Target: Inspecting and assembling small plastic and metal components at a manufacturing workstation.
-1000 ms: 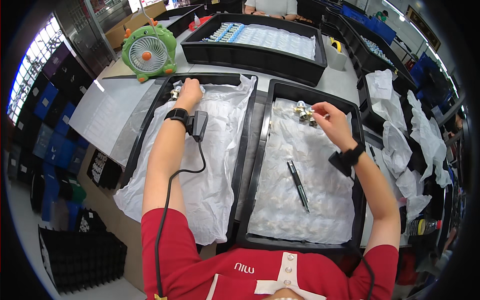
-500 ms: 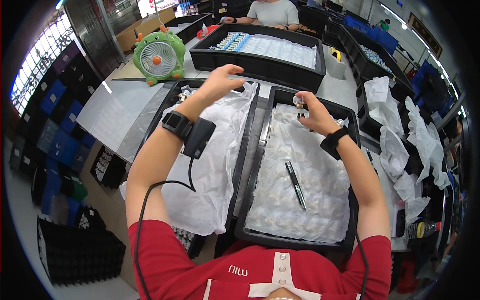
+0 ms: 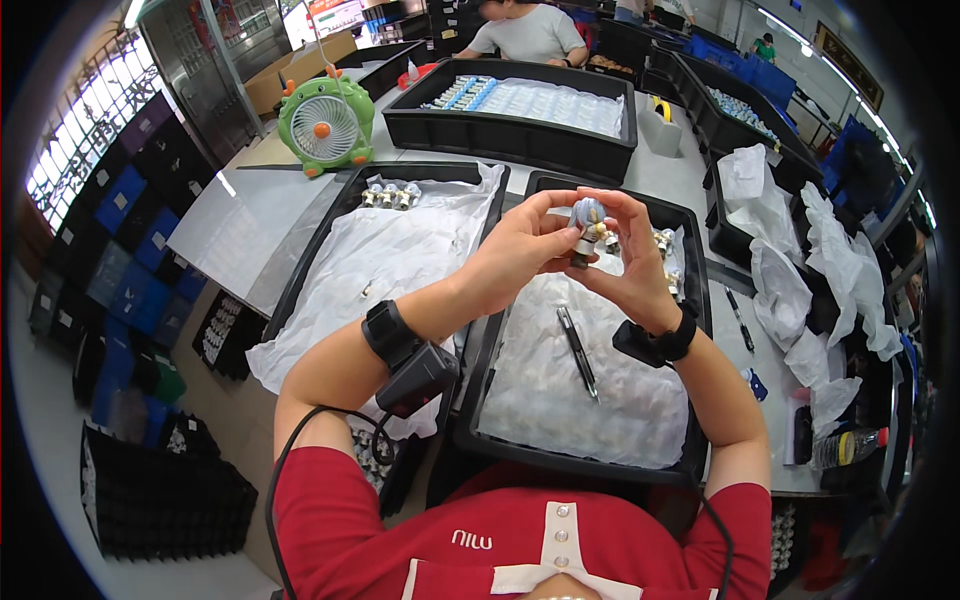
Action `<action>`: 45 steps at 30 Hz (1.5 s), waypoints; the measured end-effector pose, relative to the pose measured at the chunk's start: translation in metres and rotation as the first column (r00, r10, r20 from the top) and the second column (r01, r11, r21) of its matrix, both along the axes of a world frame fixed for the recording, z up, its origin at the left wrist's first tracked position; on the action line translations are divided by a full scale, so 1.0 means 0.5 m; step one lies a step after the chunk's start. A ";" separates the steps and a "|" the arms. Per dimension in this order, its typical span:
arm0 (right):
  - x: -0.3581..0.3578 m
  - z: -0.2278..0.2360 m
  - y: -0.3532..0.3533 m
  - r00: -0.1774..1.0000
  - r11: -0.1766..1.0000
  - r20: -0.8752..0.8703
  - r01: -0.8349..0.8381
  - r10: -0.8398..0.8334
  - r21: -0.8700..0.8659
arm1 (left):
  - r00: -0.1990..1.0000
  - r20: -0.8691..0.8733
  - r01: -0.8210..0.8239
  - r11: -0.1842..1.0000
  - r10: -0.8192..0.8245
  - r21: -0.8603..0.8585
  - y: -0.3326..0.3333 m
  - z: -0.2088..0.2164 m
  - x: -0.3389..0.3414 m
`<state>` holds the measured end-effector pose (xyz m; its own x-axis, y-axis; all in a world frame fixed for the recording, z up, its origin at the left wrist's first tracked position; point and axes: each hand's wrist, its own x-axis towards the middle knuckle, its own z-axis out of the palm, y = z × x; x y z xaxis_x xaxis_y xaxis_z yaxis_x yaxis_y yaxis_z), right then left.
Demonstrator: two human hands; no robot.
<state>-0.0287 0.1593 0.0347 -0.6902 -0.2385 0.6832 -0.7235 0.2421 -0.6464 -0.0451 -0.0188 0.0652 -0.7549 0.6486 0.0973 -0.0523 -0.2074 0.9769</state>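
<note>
Both hands meet over the far part of the right tray (image 3: 470, 400). Between them is a small figurine (image 3: 588, 232) with pale blue-grey hair, held upright. My left hand (image 3: 528, 238) pinches it from the left, and my right hand (image 3: 638, 262) curls round it from the right with thumb and fingers. More small figurines (image 3: 665, 262) stand in the right tray beside my right hand, partly hidden by it. A black pen (image 3: 577, 352) lies on the tray's white paper. In the left tray (image 3: 300, 265), a row of figurines (image 3: 390, 195) stands at the far end.
A tiny piece (image 3: 366, 290) lies on the left tray's paper (image 3: 400, 255). Beyond are a green fan (image 3: 325, 125), a large black tray (image 3: 510, 132) and a tape dispenser (image 3: 660, 130). Crumpled paper (image 3: 790, 290) and a bottle (image 3: 848, 448) sit at right. A co-worker (image 3: 535, 35) sits opposite.
My left hand has swung right and nearer, from above the left tray to my right hand, and now grips the figurine too. The figurines at the left tray's far end are uncovered.
</note>
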 end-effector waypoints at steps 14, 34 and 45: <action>0.006 -0.034 0.004 0.991 0.998 0.127 -0.045 0.039 0.043 | 0.989 0.139 -0.070 0.980 0.044 0.188 -0.006 -0.080 0.027; 0.005 -0.043 0.006 0.964 0.993 0.263 -0.054 0.024 0.106 | 0.952 0.294 -0.124 0.987 0.088 0.105 -0.009 -0.113 0.022; -0.005 -0.052 0.008 0.997 0.976 0.075 -0.024 0.008 0.219 | 0.976 0.196 -0.122 0.984 0.095 0.129 -0.006 -0.129 0.014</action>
